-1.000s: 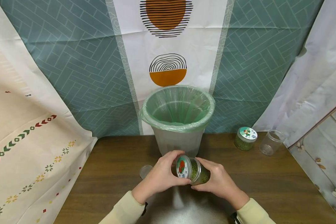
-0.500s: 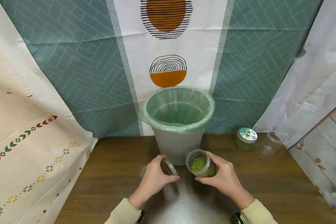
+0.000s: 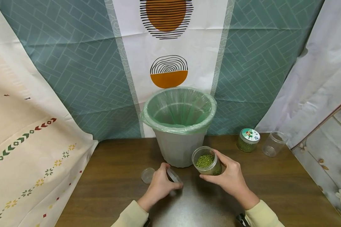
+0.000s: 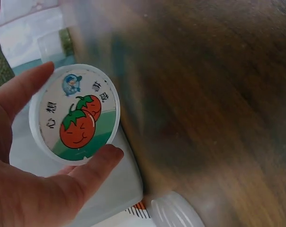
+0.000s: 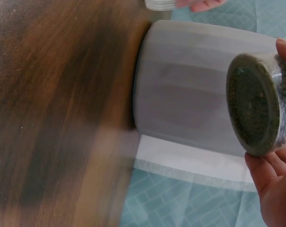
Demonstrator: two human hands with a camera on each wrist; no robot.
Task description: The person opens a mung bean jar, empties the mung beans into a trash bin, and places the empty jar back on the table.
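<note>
My left hand [image 3: 161, 184] pinches a round screw lid [image 4: 76, 118] by its edge between thumb and fingers. The lid's printed tomato label faces the left wrist camera, and in the head view the lid stands tilted close over the table. To the right, my right hand [image 3: 230, 171] grips a clear jar [image 3: 206, 160] of green mung beans [image 3: 205, 161] around its side. The jar's mouth is uncovered and tips toward the left. In the right wrist view the jar's bottom [image 5: 253, 104] shows, held off the table in front of the bin.
A grey bin [image 3: 177, 146] with a green liner bag [image 3: 184, 118] stands behind both hands. At the back right are a lidded jar of green beans [image 3: 248, 141] and an open clear jar [image 3: 274, 144]. A clear lid [image 3: 147, 175] lies left of my left hand on the wooden table [image 3: 116, 189].
The lid has come off the jar. My left hand has moved it left and lowered it toward the table, while my right hand has drawn the opened jar rightward and turned its mouth up.
</note>
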